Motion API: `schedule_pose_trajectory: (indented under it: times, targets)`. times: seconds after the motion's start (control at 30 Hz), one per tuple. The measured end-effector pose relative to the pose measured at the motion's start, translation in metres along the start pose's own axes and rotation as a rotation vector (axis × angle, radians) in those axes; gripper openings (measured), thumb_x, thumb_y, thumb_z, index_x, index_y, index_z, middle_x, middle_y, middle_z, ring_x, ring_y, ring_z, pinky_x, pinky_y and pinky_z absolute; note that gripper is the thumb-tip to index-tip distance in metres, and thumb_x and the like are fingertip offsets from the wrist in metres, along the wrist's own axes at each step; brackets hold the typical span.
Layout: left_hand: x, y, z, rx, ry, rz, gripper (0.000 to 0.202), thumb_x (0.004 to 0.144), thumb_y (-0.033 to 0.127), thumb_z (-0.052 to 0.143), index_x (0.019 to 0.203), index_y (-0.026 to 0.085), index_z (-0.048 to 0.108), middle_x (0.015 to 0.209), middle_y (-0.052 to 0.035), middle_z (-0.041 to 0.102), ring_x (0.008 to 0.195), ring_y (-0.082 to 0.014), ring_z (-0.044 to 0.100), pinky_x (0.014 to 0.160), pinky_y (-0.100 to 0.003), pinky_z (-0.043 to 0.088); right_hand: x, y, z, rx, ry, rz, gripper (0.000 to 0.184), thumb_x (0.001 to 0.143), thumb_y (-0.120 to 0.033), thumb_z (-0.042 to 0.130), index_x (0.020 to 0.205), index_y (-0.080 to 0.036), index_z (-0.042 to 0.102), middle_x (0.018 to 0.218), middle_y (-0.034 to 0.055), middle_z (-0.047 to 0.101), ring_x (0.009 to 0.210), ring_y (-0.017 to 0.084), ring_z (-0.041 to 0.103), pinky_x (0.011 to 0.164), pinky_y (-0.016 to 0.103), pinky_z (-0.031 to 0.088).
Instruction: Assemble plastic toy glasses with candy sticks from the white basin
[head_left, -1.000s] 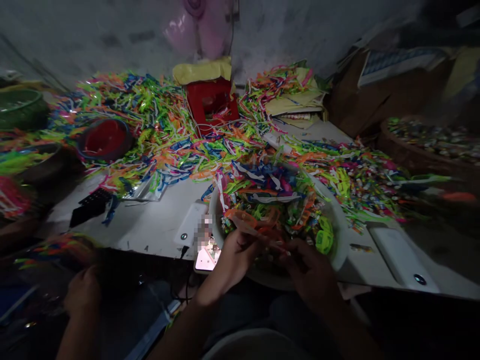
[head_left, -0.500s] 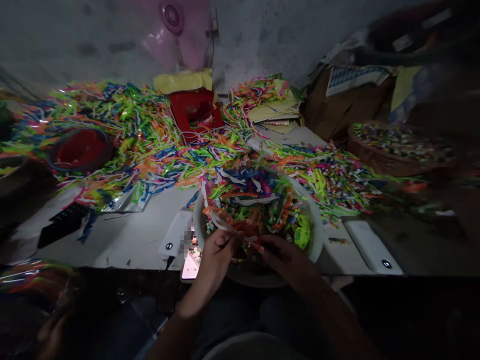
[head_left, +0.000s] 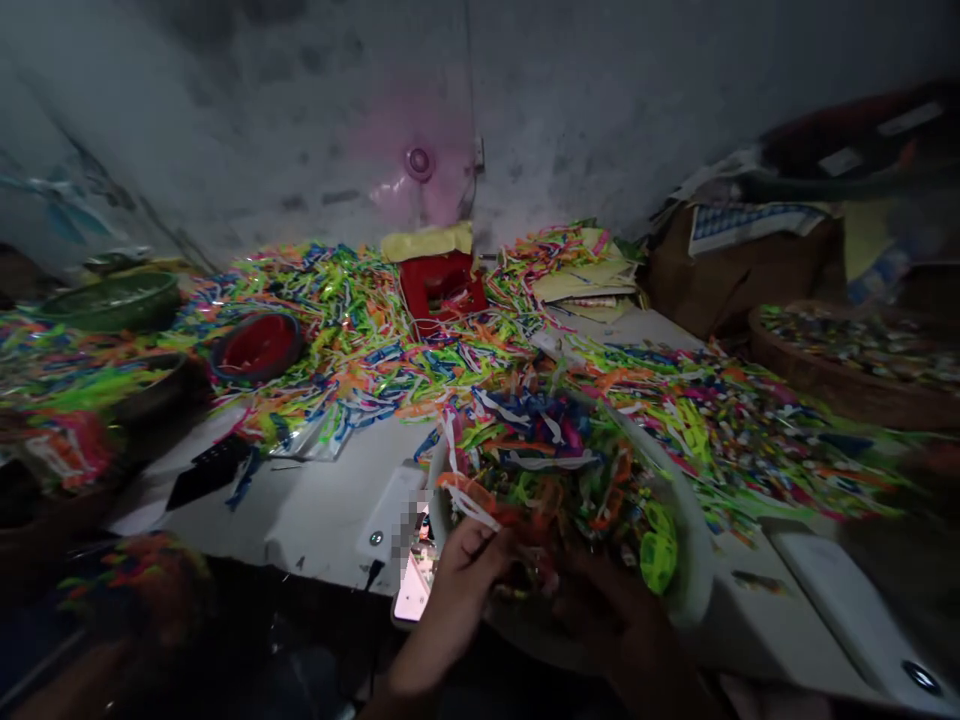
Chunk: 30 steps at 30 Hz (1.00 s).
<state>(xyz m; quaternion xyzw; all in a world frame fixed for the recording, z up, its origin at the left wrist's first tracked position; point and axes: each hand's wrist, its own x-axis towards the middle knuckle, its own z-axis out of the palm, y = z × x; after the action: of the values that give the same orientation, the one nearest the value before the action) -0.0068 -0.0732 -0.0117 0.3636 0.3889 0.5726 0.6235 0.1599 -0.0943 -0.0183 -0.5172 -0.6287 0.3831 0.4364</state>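
Observation:
A pale basin [head_left: 697,560] full of coloured plastic pieces stands at the table's front edge. Over its near side, my left hand [head_left: 469,565] is closed, pinching a thin white plastic strip [head_left: 474,505] that sticks out up and to the left, beside an orange piece. Close by on the right, my right hand [head_left: 611,600] is in shadow and blurred, its fingers curled in toward the left fingertips. Whatever it grips cannot be made out. A bright yellow-green plastic piece [head_left: 658,550] lies in the basin right of the hands.
Heaps of coloured plastic strips [head_left: 360,350] cover the table behind. A lit phone [head_left: 412,595] and a white device [head_left: 386,515] lie left of the basin; another white device [head_left: 847,610] lies right. A red bowl [head_left: 259,345] stands left. Another person's arm [head_left: 82,670] shows lower left.
The view has tilted up and swung left, so the scene sits lower and further right. My left hand still pinches the white strip; my right hand stays beside it.

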Motion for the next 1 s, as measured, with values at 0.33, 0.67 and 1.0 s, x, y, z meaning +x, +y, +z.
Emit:
schedule_pose_trajectory:
  times: [0.33,0.67,1.0]
  targets:
    - [-0.021,0.049,-0.094,0.213,0.502,0.023,0.043,0.075,0.044,0.066,0.110,0.023,0.051,0.081,0.0041,0.059,0.045,-0.0049,0.046,0.046,-0.018,0.038,-0.001,0.017,-0.012,-0.175,-0.034,0.001,0.028,0.084,-0.048,0.055,0.095,-0.027,0.069,0.093,0.0019,0.072,0.084,0.018,0.068,0.075,0.024,0.055]
    - [-0.025,0.021,-0.135,-0.061,0.350,-0.255,0.053,0.073,0.010,0.065,0.123,0.016,0.047,0.101,-0.0108,0.069,0.076,-0.0160,0.068,0.070,-0.026,0.054,-0.003,0.013,-0.007,-0.316,-0.019,-0.158,0.023,0.084,-0.045,0.055,0.089,-0.030,0.071,0.085,0.0000,0.074,0.076,0.018,0.069,0.064,0.021,0.056]
    - [-0.018,0.026,-0.154,0.073,0.494,-0.154,0.070,0.073,0.014,0.068,0.136,0.021,0.038,0.107,-0.0077,0.068,0.079,-0.0148,0.068,0.068,-0.023,0.053,0.000,0.014,-0.007,-0.340,-0.003,-0.219,0.024,0.085,-0.045,0.053,0.087,-0.029,0.071,0.084,0.0004,0.075,0.073,0.018,0.070,0.065,0.024,0.057]
